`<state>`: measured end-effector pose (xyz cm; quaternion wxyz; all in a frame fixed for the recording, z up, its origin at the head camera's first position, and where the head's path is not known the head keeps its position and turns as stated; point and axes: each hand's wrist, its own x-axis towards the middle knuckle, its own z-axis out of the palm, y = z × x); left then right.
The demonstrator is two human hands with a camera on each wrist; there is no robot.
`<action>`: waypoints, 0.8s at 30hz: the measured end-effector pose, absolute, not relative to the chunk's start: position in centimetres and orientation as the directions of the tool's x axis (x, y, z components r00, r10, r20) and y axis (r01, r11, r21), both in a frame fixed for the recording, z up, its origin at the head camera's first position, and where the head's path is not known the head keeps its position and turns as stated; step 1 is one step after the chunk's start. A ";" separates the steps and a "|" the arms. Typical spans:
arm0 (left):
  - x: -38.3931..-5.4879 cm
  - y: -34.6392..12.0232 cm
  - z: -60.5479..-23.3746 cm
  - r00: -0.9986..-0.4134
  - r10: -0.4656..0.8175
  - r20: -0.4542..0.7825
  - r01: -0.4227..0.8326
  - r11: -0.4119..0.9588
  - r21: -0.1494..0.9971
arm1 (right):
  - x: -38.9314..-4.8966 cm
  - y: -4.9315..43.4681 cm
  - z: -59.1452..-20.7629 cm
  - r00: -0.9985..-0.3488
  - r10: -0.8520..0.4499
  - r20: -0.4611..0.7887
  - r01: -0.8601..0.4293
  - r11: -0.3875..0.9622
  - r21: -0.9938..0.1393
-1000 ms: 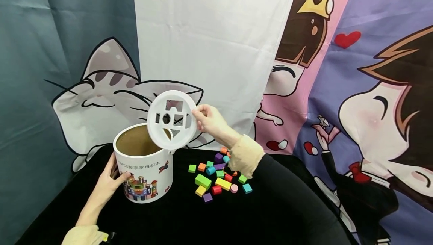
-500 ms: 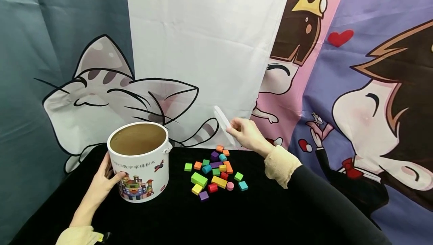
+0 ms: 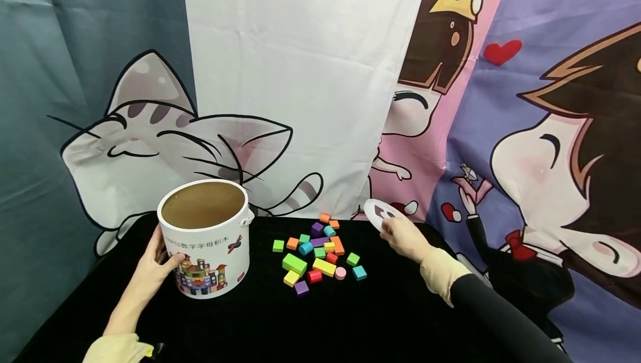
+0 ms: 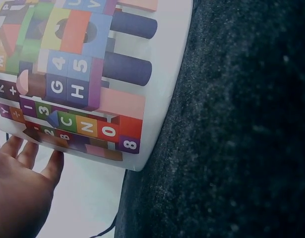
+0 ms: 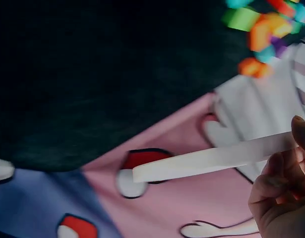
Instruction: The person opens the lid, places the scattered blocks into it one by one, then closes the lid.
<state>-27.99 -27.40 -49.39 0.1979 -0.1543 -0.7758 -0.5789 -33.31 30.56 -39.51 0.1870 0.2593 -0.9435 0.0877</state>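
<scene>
A white bucket with printed toy blocks and lettering stands without its lid at the left, its brownish inside showing. My left hand holds its left side, thumb on the front and fingers around the wall. The left wrist view brings the printed wall up close above the fingers of the left hand. Out to the right, my right hand pinches the white round lid, which has cut-out holes. Edge-on in the right wrist view, the lid juts left from the right hand.
Several coloured blocks lie loose on the black cloth between bucket and right hand. Behind the cloth hangs a cartoon-printed backdrop. A small handle lug sticks out at the bucket's right rim.
The right hand has carried the lid from over the bucket's right rim past the blocks, rightward and lower, and tilted it flatter. The left hand stays on the bucket.
</scene>
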 end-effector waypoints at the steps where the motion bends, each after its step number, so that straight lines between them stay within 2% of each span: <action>1: -28.0 -27.4 -49.4 -0.876 0.009 0.482 0.464 0.286 0.838 | -33.3 31.0 -40.1 -0.800 -0.458 0.389 -0.514 0.856 -0.049; 12: -27.8 -27.6 -49.5 -0.877 0.014 0.481 0.461 0.308 0.832 | -32.4 34.4 -45.9 -0.880 -0.377 0.288 -0.380 0.924 0.048; 16: -27.7 -27.6 -49.5 -0.876 0.010 0.482 0.461 0.314 0.830 | -32.6 35.0 -47.5 -0.879 -0.380 0.287 -0.369 0.925 0.095; 24: -27.8 -27.5 -49.5 -0.878 0.007 0.479 0.456 0.321 0.830 | -32.7 35.9 -49.0 -0.871 -0.383 0.309 -0.364 0.924 0.118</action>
